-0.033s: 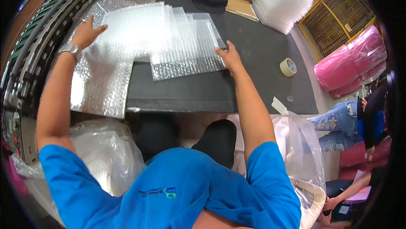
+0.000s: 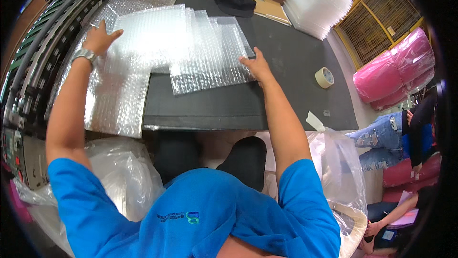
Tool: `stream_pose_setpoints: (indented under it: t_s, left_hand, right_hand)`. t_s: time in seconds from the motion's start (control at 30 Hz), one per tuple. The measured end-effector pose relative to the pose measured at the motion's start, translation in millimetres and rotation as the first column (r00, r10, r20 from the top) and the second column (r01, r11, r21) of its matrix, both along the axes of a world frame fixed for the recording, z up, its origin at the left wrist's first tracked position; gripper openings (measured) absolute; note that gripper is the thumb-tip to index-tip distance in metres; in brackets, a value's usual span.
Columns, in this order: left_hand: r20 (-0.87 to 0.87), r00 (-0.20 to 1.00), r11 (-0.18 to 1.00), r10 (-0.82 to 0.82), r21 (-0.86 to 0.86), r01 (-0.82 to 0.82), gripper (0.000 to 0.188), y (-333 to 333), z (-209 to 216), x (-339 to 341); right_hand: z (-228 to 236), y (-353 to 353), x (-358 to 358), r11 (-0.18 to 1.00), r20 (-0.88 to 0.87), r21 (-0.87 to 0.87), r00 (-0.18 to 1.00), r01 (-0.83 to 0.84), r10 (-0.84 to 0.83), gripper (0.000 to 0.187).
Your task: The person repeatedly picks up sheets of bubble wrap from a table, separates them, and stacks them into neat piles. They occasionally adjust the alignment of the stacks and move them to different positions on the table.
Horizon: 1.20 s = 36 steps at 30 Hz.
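Several clear bubble wrap bags or sheets [image 2: 202, 62] lie fanned and overlapping on the dark tabletop [image 2: 205, 110]. My left hand [image 2: 99, 38], with a watch at its wrist, spreads its fingers over the left edge of the fan. At the right edge, my right hand [image 2: 257, 67] has its thumb and forefinger apart, the thumb against the outermost piece. Its other fingers are partly hidden. Beneath the fan and to its left stretches a longer bubble wrap strip [image 2: 117, 105], reaching the table's front edge.
A conveyor-like machine [image 2: 47, 48] runs along the left. Toward the back are a black cap [image 2: 234, 3], a cardboard piece [image 2: 267, 7] and a tall white stack [image 2: 317, 5]. A tape roll [image 2: 324, 77] sits at right. Plastic bags [image 2: 124, 167] hang in front; other people are at lower right.
My left hand has shifted slightly to the right. The fanned bubble wrap has slid a little toward me, and my right thumb lies slightly farther left.
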<state>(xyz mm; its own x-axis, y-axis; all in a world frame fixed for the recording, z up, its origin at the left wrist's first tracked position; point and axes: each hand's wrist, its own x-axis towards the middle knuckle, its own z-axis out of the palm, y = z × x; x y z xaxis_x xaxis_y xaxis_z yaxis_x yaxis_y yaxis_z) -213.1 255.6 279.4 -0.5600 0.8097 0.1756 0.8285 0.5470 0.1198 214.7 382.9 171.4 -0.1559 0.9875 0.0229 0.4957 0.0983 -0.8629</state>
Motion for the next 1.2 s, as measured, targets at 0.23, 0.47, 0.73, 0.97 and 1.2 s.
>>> stream_pose_setpoints:
  t_s: [0.23, 0.47, 0.73, 0.97, 1.2]
  left_hand:
    - [0.071, 0.982, 0.984, 0.177, -0.03, -0.175, 0.086, 62.8, -53.1, 49.9]
    - [0.169, 0.985, 0.996, 0.031, 0.074, -0.044, 0.081, 80.1, -72.3, 65.4]
    - [0.553, 0.759, 0.868, -0.344, 0.495, 0.032, 0.085, 78.1, -83.1, 99.1]
    - [0.959, 0.174, 0.975, -0.223, 0.224, 0.015, 0.087, 67.3, -85.4, 107.7]
    - [0.874, -0.065, 0.876, -0.481, 0.482, -0.002, 0.092, 60.1, -96.3, 202.1]
  right_hand:
    - [23.9, 44.8, -27.0, 0.999, 0.154, 0.048, 0.988, 0.001, -0.009, 0.075]
    - [-29.7, 143.4, -30.4, 0.971, -0.196, -0.238, 0.98, -0.016, -0.031, 0.077]
    - [19.7, 58.4, -92.5, 0.91, -0.52, -0.385, 0.85, -0.152, -0.078, 0.064]
    - [29.9, 2.5, -4.2, 0.794, -0.72, -0.322, 0.678, -0.516, 0.149, 0.065]
    - [27.3, -65.3, 71.0, 0.925, -0.656, -0.262, 0.754, -0.275, 0.039, 0.089]
